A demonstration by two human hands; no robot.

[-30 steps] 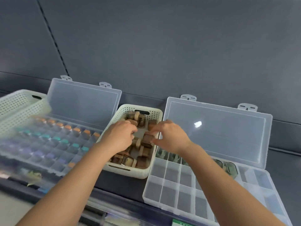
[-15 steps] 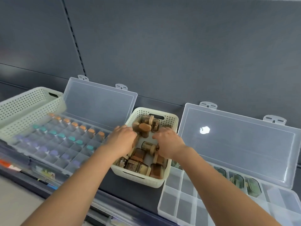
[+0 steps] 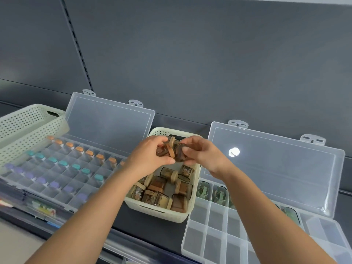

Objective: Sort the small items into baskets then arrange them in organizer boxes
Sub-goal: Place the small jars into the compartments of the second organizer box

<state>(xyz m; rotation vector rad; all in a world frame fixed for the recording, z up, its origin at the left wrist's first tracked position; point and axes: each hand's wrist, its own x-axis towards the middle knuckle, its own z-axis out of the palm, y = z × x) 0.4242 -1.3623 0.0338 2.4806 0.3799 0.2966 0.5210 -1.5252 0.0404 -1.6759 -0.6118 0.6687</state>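
A small cream basket [image 3: 152, 211] on the dark shelf holds several brown jars with tan lids [image 3: 160, 187]. Above its far end my left hand [image 3: 148, 155] grips a bunch of these brown jars [image 3: 165, 150]. My right hand [image 3: 202, 152] pinches another brown jar [image 3: 179, 152] against them. Right of the basket lies a clear organizer box [image 3: 215, 231] with its lid up; green jars [image 3: 203, 190] fill some back cells. To the left, another clear organizer [image 3: 57, 189] holds rows of orange-, teal- and purple-capped jars.
A larger cream basket [image 3: 24, 130] sits at the far left, overlapping the left organizer. Both raised lids lean toward the grey back wall [image 3: 190, 63]. The shelf's front edge carries label strips [image 3: 42, 210].
Both hands rose out of the small basket, lifting brown jars, and now hold them together above its far end. The view shifted left and up.
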